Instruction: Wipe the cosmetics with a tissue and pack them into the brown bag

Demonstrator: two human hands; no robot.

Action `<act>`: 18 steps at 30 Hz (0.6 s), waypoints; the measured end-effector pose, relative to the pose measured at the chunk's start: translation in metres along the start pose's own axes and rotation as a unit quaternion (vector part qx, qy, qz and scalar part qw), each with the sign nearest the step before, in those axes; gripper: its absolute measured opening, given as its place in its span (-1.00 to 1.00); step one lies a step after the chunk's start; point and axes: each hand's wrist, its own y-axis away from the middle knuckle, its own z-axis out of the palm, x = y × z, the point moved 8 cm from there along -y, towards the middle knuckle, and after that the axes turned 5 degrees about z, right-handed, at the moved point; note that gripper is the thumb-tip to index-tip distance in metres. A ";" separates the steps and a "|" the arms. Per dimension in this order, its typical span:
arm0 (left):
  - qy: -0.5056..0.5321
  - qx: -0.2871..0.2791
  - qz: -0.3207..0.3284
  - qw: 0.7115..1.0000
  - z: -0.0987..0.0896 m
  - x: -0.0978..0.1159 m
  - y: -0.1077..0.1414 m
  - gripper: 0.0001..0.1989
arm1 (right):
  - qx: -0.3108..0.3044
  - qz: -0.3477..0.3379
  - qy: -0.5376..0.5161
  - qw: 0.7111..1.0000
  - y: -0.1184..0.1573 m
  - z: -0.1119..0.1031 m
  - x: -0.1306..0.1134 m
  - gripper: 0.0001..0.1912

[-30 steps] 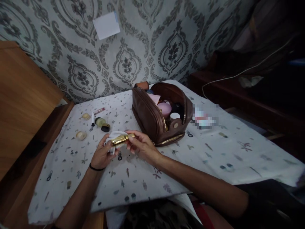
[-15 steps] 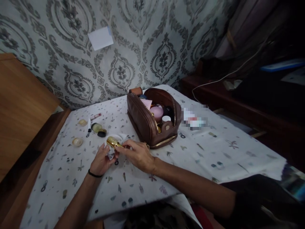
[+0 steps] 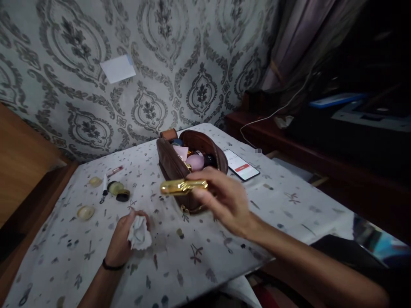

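A shiny gold tube (image 3: 173,187) is pinched between the thumb and fingers of my right hand (image 3: 226,203), held level in front of the brown bag. My left hand (image 3: 122,237), lower and to the left over the cloth, is closed round a crumpled white tissue (image 3: 140,233). The brown bag (image 3: 168,167) stands unzipped, with a pink rounded item (image 3: 195,162), a pink triangular piece (image 3: 180,152) and dark items inside. My right hand hides part of its front end.
Left on the patterned cloth (image 3: 180,265) lie a green jar (image 3: 114,187), a black-lidded piece (image 3: 123,196), a white tube (image 3: 105,183), a thin reddish item (image 3: 114,171) and two shell-like pieces (image 3: 85,212). A phone (image 3: 241,165) lies right of the bag.
My hands have parted. My right hand has lifted the gold tube up and right, near the bag, while my left hand keeps the tissue, lower and further left. The view has shifted too.
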 end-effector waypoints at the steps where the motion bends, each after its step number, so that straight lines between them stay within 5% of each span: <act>1: 0.000 -0.013 -0.006 1.000 0.007 0.003 0.000 -0.52 | 0.021 0.026 0.015 0.999 -0.006 -0.017 0.004 -0.83; 5: 0.023 -0.040 0.023 0.999 0.028 0.023 0.000 -0.63 | 0.039 0.088 0.058 0.994 -0.022 -0.058 0.021 -0.80; 8: -0.091 -0.054 0.155 0.982 0.044 0.059 0.001 -0.78 | -0.007 0.091 0.098 0.991 -0.029 -0.064 0.032 -0.78; 10: -0.218 -0.045 0.267 0.938 0.058 0.086 0.007 -0.88 | -0.048 0.089 0.120 0.988 -0.032 -0.061 0.039 -0.76; 13: -0.353 -0.063 0.403 0.842 0.092 0.118 0.022 -0.69 | -0.113 0.088 0.140 0.980 -0.035 -0.053 0.045 -0.77; 18: -0.443 -0.131 0.523 0.717 0.143 0.134 0.033 -0.45 | -0.180 0.080 0.182 0.963 -0.038 -0.040 0.050 -0.84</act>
